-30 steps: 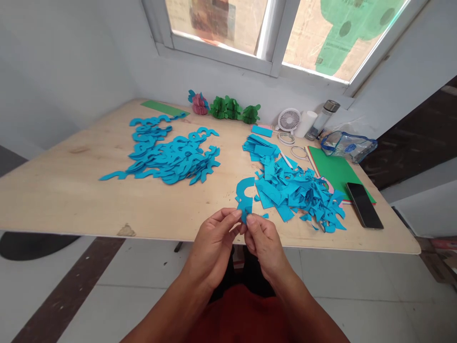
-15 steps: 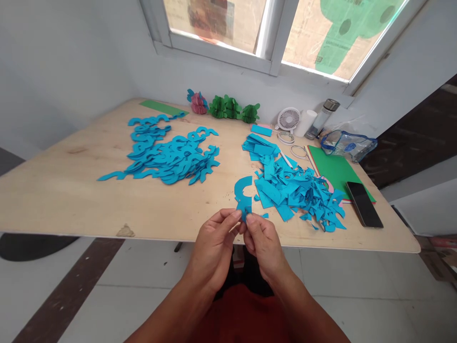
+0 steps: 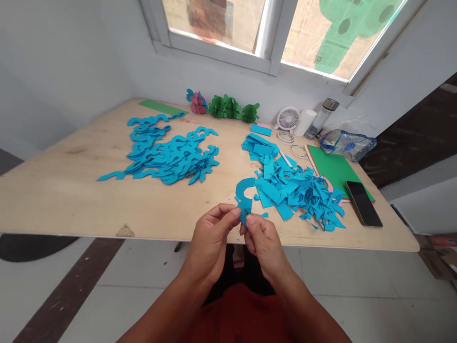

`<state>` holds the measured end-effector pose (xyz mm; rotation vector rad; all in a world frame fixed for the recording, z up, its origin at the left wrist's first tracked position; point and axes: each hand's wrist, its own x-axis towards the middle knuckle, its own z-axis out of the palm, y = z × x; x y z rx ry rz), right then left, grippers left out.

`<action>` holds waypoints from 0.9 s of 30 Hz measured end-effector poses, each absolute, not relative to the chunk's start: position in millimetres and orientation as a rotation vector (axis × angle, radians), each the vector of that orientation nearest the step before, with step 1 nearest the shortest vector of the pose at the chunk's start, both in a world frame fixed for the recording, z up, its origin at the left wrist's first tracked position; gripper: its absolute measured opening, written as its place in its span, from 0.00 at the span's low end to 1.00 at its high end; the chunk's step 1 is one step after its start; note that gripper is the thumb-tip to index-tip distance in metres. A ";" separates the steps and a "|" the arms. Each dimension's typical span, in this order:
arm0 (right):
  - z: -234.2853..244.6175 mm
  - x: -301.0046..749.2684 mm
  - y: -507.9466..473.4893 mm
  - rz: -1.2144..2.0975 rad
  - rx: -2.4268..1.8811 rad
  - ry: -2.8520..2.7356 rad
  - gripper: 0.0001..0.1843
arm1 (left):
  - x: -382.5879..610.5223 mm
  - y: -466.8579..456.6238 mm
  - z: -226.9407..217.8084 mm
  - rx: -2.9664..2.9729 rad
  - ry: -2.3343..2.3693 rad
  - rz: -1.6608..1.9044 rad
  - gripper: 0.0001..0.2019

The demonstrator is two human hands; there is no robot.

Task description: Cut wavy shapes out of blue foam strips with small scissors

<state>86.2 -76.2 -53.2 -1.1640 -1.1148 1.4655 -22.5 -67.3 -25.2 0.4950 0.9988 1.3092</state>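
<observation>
A curved blue paper cutout (image 3: 243, 189) is held up in front of me near the table's front edge, its C-shaped end pointing away. My left hand (image 3: 216, 233) pinches its lower left side between thumb and fingers. Its lower right part is gripped by my right hand (image 3: 262, 238), thumb on top. The fingers hide the near end of the paper. To the left lies a pile of wavy blue paper cutouts (image 3: 174, 159). Blue paper scraps (image 3: 303, 190) are heaped to the right of my hands, with a stack of blue paper rectangles (image 3: 259, 147) behind them.
At the right, a phone (image 3: 363, 204) lies partly on green paper sheets (image 3: 333, 166). Along the back stand green paper figures (image 3: 230, 107), a pink and blue one (image 3: 198, 102), a small fan (image 3: 287, 119), a bottle (image 3: 322, 118) and a clear pouch (image 3: 348, 145). Tape rolls (image 3: 298, 151) lie nearby.
My left hand has shifted slightly up and the held cutout has turned a little to the right. My right hand stays almost in place. The piles look unchanged.
</observation>
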 end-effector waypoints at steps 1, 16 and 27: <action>-52.9 86.0 -76.0 1.471 -1.162 -1.108 0.24 | -22.0 -67.3 -25.6 0.492 0.994 1.307 0.07; -47.4 83.7 -76.0 1.468 -1.148 -1.071 0.23 | -14.7 -73.2 -27.2 0.409 0.877 1.344 0.05; -51.3 84.1 -76.0 1.450 -1.127 -1.069 0.23 | -13.5 -74.7 -28.7 0.348 0.889 1.357 0.06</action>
